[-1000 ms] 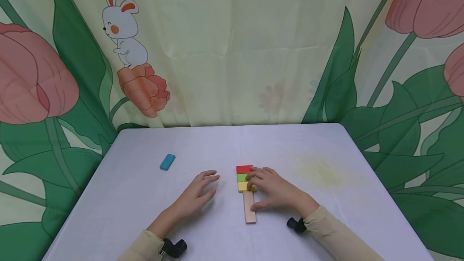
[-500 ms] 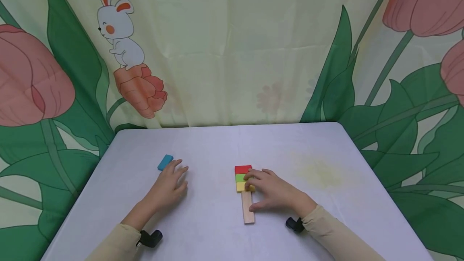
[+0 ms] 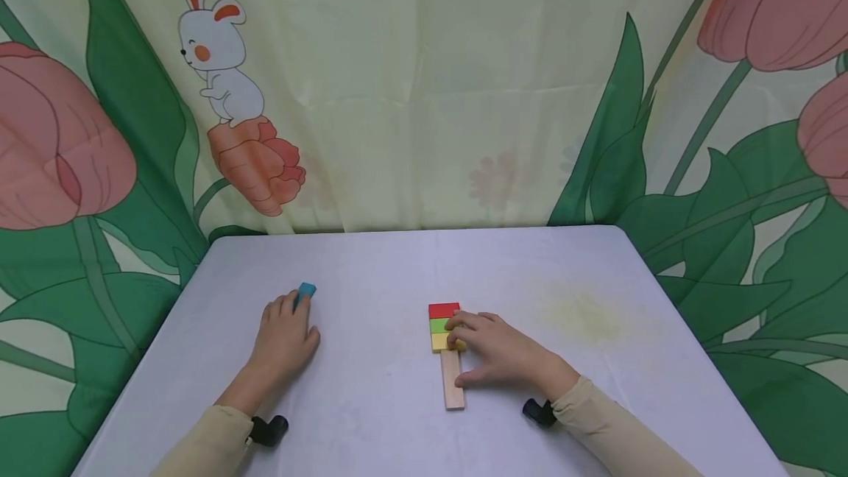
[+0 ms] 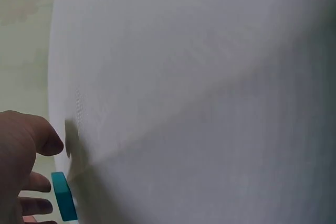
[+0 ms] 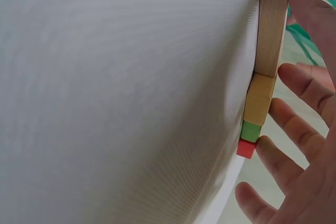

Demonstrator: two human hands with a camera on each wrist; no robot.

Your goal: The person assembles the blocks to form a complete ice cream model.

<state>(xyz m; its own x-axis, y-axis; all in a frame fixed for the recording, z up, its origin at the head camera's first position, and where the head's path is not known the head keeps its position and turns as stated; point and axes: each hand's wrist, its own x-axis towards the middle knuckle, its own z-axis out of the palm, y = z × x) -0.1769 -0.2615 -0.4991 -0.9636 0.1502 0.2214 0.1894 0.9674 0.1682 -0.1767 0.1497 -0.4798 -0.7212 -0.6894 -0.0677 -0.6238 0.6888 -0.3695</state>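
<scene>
At the left of the table, my left hand (image 3: pixel 281 341) reaches over a blue block (image 3: pixel 307 290), its fingers partly covering it in the head view. The left wrist view has the teal-looking block (image 4: pixel 64 196) right by the fingertips, the thumb apart from it; whether they touch I cannot tell. My right hand (image 3: pixel 500 352) rests spread over a row of flat blocks: red (image 3: pixel 444 311), green (image 3: pixel 439 325) and yellow (image 3: pixel 440 343), with a plain wooden strip (image 3: pixel 453 381) running toward me. In the right wrist view its fingertips touch the tops, with no grip around them.
A white cloth covers the table (image 3: pixel 371 403), with a faint yellowish stain (image 3: pixel 586 315) at right. Behind the far edge hangs a curtain (image 3: pixel 424 94) printed with tulips and a rabbit. A black wrist camera (image 3: pixel 268 431) sits on the left wrist, another (image 3: pixel 539 413) on the right.
My left hand has moved left and away from me, from near the middle of the table to over the blue block. The right hand and the coloured row have stayed put.
</scene>
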